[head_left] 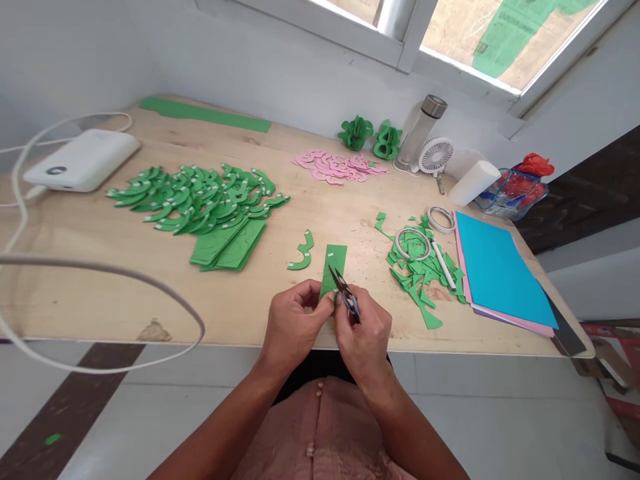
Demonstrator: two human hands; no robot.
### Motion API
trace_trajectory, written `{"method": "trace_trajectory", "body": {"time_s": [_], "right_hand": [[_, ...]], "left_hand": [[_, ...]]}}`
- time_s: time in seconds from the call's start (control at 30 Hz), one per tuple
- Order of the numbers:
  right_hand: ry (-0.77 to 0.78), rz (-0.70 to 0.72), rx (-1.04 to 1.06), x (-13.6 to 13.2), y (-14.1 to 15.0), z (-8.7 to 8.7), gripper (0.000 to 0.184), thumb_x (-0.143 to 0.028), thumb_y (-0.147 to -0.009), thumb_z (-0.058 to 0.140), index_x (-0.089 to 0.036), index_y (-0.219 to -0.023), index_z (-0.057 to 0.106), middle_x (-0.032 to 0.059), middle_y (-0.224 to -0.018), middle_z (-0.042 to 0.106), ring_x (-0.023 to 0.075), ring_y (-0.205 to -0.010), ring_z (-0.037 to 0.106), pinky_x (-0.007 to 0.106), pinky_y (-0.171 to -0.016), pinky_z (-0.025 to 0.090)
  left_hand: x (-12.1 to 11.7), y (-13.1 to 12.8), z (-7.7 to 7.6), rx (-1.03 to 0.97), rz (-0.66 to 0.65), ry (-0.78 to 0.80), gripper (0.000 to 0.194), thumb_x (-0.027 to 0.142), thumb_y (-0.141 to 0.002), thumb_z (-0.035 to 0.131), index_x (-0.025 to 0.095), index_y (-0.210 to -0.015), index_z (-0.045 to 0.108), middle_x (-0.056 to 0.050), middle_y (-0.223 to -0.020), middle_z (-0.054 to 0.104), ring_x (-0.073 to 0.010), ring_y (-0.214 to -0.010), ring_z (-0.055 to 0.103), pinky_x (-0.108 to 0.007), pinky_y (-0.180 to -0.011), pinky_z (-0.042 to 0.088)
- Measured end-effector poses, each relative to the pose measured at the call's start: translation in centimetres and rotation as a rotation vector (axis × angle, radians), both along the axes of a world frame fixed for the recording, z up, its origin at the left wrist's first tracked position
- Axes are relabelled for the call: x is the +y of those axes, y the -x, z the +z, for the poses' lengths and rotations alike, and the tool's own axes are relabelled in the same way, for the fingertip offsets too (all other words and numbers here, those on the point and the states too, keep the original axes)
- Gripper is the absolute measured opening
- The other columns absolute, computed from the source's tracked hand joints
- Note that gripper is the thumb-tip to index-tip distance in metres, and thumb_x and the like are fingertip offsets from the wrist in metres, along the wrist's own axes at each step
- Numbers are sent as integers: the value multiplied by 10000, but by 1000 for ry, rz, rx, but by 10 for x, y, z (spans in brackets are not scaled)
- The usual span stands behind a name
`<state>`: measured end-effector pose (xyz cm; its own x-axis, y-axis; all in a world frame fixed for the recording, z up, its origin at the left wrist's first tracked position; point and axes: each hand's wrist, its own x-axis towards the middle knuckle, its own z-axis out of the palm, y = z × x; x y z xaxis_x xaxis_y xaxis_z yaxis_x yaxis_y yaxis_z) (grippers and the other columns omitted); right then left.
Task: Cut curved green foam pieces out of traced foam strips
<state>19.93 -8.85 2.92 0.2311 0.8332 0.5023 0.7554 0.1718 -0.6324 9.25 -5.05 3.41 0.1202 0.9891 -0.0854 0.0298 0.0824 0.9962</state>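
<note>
Near the table's front edge, my left hand [296, 325] is closed on the lower part of a green paper strip [333, 261]. A small white piece of tape shows near the strip's upper end. My right hand [367, 327] grips a pair of scissors [349, 297], whose blades point up and left across the strip. The fingers of both hands meet at the strip's lower end, so that end is partly hidden. Just beyond my left hand lies a single curved green paper cutout [303, 253] with white tape bits on it.
Left are a pile of green cutouts [195, 197], green paper pieces [229, 245] and a white power device [83, 160] with a looping cable. Right are green scraps [423, 273], tape rolls [441, 219] and coloured sheets [503, 267]. Pink cutouts [340, 167], a bottle [423, 130] and a fan [436, 155] stand behind.
</note>
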Motion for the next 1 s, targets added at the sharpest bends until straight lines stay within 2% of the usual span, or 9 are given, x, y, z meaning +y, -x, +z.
{"method": "trace_trajectory", "body": {"time_s": [0.13, 0.3, 0.47, 0.73, 0.87, 1.0], "right_hand": [[49, -11, 135, 1, -2, 1, 173, -212, -873, 516, -162, -982, 641, 46, -731, 694, 160, -602, 610, 258, -592, 467], [196, -54, 433, 4, -5, 2, 165, -304, -836, 571, -165, -779, 639, -30, -564, 546, 110, -486, 458, 213, -465, 389], [236, -47, 676, 8, -2, 5, 186, -350, -760, 641, -169, -733, 609, -2, -666, 583, 128, -590, 511, 226, -533, 443], [207, -72, 763, 11, -1, 8, 247, -349, -749, 629, -194, -623, 485, -51, -596, 426, 102, -546, 396, 211, -497, 377], [203, -78, 772, 13, -3, 6, 269, -361, -759, 623, -200, -616, 462, -51, -595, 420, 104, -547, 395, 215, -498, 375], [214, -61, 811, 13, -5, 2, 257, -379, -773, 622, -195, -650, 492, -45, -614, 436, 108, -559, 408, 220, -513, 385]], "left_hand": [[0, 0, 1, -16, 11, 22, 123, 273, -726, 657, 166, -665, 668, 8, -626, 661, -139, -607, 585, -243, -611, 476], [-1, -1, 4, -80, 16, 72, 121, 273, -718, 667, 162, -670, 680, -6, -653, 690, -154, -636, 615, -253, -633, 497], [-3, -3, 5, -126, -2, 102, 122, 280, -719, 677, 162, -692, 695, -4, -670, 699, -154, -665, 628, -249, -661, 502], [-3, -3, 7, -125, -43, 107, 119, 283, -729, 659, 176, -706, 704, -17, -709, 707, -167, -697, 625, -249, -624, 501], [-6, 0, 8, -150, -53, 138, 167, 287, -735, 647, 173, -844, 702, -15, -720, 705, -158, -668, 620, -253, -616, 507], [-11, 1, 8, -189, -24, 127, 372, 255, -746, 651, 192, -1108, 596, 39, -644, 656, -132, -625, 605, -249, -652, 511]]}}
